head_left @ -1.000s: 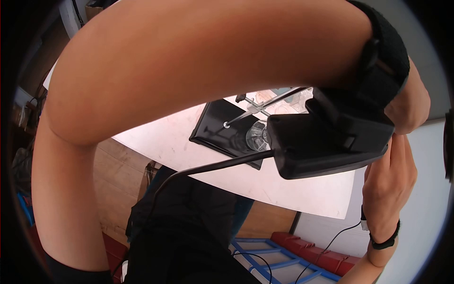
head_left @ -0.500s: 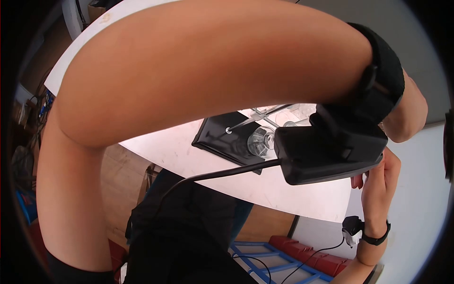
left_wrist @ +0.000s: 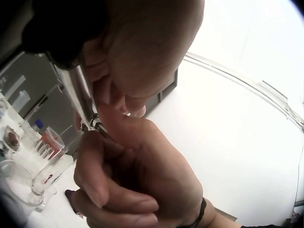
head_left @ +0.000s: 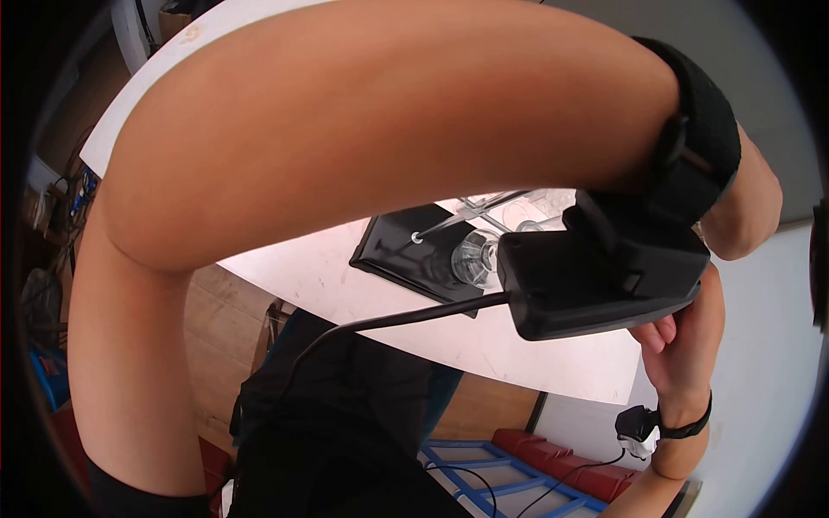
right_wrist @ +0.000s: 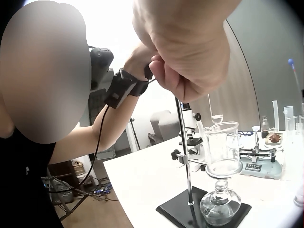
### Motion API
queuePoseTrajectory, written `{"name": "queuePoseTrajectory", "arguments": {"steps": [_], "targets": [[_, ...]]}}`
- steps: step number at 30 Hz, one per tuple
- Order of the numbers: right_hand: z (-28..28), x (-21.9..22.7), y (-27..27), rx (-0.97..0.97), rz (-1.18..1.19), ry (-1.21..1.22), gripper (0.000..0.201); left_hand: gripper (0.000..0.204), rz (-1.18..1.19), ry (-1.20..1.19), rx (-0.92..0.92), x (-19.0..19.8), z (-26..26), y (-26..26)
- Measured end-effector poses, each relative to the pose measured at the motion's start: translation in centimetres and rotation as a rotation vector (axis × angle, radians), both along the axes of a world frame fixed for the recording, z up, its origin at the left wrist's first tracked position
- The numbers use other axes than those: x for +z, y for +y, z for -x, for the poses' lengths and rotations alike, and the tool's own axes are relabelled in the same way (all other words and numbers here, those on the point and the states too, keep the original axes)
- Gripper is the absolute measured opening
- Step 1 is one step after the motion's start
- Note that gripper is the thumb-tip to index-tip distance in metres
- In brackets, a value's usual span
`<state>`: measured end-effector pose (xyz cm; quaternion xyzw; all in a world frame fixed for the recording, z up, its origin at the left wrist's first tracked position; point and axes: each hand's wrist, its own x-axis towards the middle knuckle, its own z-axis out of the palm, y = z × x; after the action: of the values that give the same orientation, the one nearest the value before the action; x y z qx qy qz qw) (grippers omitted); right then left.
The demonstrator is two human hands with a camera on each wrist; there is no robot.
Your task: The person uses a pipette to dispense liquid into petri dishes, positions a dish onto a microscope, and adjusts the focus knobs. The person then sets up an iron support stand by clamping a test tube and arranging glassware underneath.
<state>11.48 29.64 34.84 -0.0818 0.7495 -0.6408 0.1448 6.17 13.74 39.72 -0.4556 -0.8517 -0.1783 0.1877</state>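
Note:
In the left wrist view, a shiny metal clamp rod [left_wrist: 78,92] with a small fitting [left_wrist: 96,124] at its end lies between my hands. My left hand [left_wrist: 147,42] curls its fingers around the rod from above. Thumb and forefinger of my right hand [left_wrist: 156,161] pinch the small fitting; the other fingers curl. Both hands meet near the top of the stand's upright rod [right_wrist: 186,166] in the right wrist view. In the head view, a wrist camera [head_left: 604,281] hides most of the left hand [head_left: 749,203] and the work; the right hand [head_left: 691,341] shows below it.
The black stand base [right_wrist: 175,209] bears an alcohol lamp [right_wrist: 220,206], below a glass beaker [right_wrist: 222,147] on a ring. Behind are a microscope [right_wrist: 190,126] and a balance scale [right_wrist: 261,166]. Tubes and glassware line the white table [right_wrist: 137,175]. A black cable [head_left: 406,312] trails below my left arm.
My right hand has moved lower and turned, so its curled fingertips and wrist camera now show. My left hand shifted slightly down, then stayed nearly still.

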Motion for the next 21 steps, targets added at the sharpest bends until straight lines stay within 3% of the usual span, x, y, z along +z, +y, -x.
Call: {"name": "queuePoseTrajectory", "arguments": {"steps": [1, 2, 4, 8, 10, 12, 13, 15, 17, 19, 21], "targets": [[0.0, 0.0, 0.0, -0.001, 0.0, 0.001, 0.05, 0.044, 0.2, 0.133, -0.023, 0.6, 0.2, 0.2], [0.0, 0.0, -0.2, 0.001, 0.0, 0.019, 0.049, 0.044, 0.2, 0.134, -0.025, 0.3, 0.3, 1.0], [-0.1, 0.2, -0.6, 0.001, 0.0, 0.037, 0.048, 0.048, 0.039, 0.057, 0.147, -0.7, 0.6, 2.5], [-0.4, 0.9, -1.3, -0.049, -0.154, 0.138, 0.043, 0.049, -0.023, -0.062, 0.059, -0.9, -1.1, -0.8], [-0.5, 0.9, -1.3, -0.086, -0.225, 0.178, 0.043, 0.047, -0.192, -0.176, 0.007, -1.5, -3.5, -3.8], [-0.6, 0.7, -0.9, -0.109, -0.553, 0.424, 0.045, 0.046, -0.112, -0.204, -0.018, -1.0, -1.7, -2.6], [-0.4, 0.5, -0.6, -0.111, -0.553, 0.424, 0.045, 0.045, -0.032, -0.233, -0.043, -0.8, -0.7, -1.9], [0.0, 0.3, -0.2, -0.054, -0.65, 0.66, 0.046, 0.044, -0.04, -0.271, -0.057, -0.1, -1.5, -2.4], [-0.4, 0.9, -0.7, -0.064, -0.712, 0.669, 0.044, 0.044, -0.048, -0.311, -0.065, -0.4, -1.8, -3.4], [-0.6, 1.6, -1.1, -0.071, -0.773, 0.676, 0.043, 0.04, -0.203, -0.284, -0.248, -1.5, -1.4, -4.6], [-0.5, 2.3, -1.2, 0.055, -1.054, 0.895, 0.036, 0.036, -0.177, -0.256, -0.251, -1.7, -0.7, -3.5]]}}
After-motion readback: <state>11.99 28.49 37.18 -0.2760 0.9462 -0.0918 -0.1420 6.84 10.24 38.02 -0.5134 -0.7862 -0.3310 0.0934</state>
